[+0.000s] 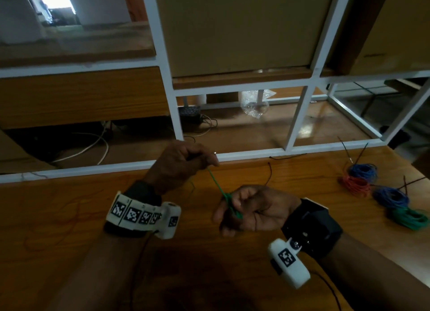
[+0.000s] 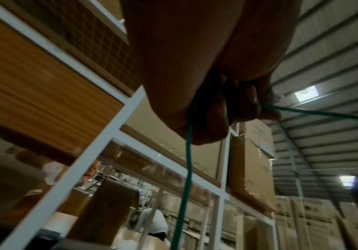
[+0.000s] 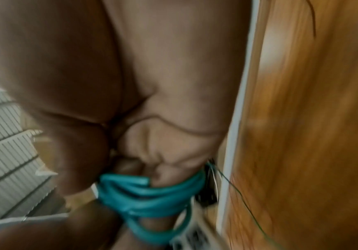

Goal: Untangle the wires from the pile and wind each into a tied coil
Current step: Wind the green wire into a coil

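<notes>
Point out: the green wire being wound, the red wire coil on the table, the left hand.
green wire (image 1: pixel 215 181), head view, taut stretch between the hands
red wire coil (image 1: pixel 357 184), head view, middle of the bundle
left hand (image 1: pixel 179 164), head view, back of the hand

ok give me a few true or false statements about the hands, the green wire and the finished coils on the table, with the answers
1. Both hands hold the same green wire. True: the left hand pinches it and it runs to the right hand.
2. The right hand has green loops wound around its fingers. True, as the right wrist view shows.
3. The finished coils lie on the left side of the table. False: they lie on its right side.
4. All the finished coils are green. False: two are blue, one red, one green.
5. The left hand rests flat and open on the table. False: it is raised, fingers curled on the wire.
</notes>
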A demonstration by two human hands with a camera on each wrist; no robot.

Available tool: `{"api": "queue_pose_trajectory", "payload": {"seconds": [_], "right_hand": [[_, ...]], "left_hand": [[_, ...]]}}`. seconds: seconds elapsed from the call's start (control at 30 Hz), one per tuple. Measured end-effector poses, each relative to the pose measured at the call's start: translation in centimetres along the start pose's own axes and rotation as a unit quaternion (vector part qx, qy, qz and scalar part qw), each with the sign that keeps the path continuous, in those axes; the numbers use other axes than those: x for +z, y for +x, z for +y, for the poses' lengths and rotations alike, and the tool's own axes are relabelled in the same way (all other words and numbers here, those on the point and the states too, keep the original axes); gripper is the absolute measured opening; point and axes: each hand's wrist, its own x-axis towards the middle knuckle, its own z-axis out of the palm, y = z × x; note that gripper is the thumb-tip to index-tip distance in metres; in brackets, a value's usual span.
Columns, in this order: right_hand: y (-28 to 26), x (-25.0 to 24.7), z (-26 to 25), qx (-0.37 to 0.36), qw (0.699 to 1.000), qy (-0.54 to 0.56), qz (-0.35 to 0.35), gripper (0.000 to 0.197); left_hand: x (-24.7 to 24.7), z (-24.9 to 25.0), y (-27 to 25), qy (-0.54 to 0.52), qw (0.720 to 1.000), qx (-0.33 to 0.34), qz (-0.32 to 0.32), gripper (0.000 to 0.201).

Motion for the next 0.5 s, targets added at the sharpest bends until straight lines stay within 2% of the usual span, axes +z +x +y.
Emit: {"api": "queue_pose_trajectory", "payload": {"seconds": [0.1, 0.17, 0.23, 0.3, 0.33, 0.43, 0.5], "right_hand": [[0.8, 0.9, 0.3, -0.004, 0.999, -0.007, -0.045, 0.032], [1.1, 1.2, -0.2, -0.050, 0.997, 0.018, -0.063, 0.027], [1.2, 1.6, -1.0, -0.102, 0.988, 0.098, -0.057, 0.019], [1.4, 1.4, -1.6, -0.154, 0.969, 0.188, -0.031, 0.019], [1.7, 1.1, -2.0, -0.188, 0.962, 0.199, -0.013, 0.020], [2.7, 0.1, -3.0, -0.272, 0.945, 0.177, 0.034, 0.027], [3.1, -0.9, -3.3, -0.312, 0.926, 0.170, 0.131, 0.033]], "left_hand": [[1.2, 0.3, 1.4, -0.020, 0.999, 0.026, -0.004, 0.013], [2.1, -0.4, 1.5, -0.076, 0.997, -0.011, 0.029, 0.014], [3.0, -1.5, 0.8, -0.135, 0.986, -0.073, 0.068, 0.015], [4.6, -2.0, -0.4, -0.153, 0.976, -0.137, 0.065, 0.014], [5.7, -2.4, -1.1, -0.165, 0.969, -0.176, 0.054, 0.014], [9.3, -2.8, -3.0, -0.253, 0.912, -0.319, 0.050, 0.013], [10.5, -3.6, -4.0, -0.210, 0.917, -0.333, 0.058, 0.036]]}}
